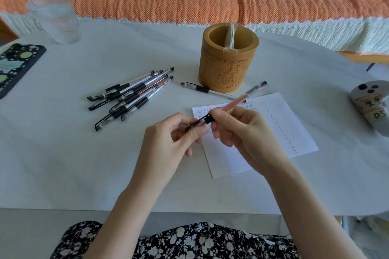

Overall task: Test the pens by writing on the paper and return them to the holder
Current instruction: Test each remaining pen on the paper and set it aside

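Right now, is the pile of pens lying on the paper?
No, the pile of pens lies on the bare table, left of the paper and apart from it.

1. a garment of black cloth [189,242] fills the lower edge of the view, running from about 7 o'clock round to 5 o'clock.
2. its print is of small flowers in white and pale grey, with tiny leaves, set close together over the black.
3. the cloth lies in soft folds; whether it is a dress, a skirt or a top cannot be told.
4. two forearms come up from 6 o'clock, both bare from the lower edge to the wrist.
5. the left grip [168,134] and the right grip [237,128] are bare; the nails that show look short and plain.
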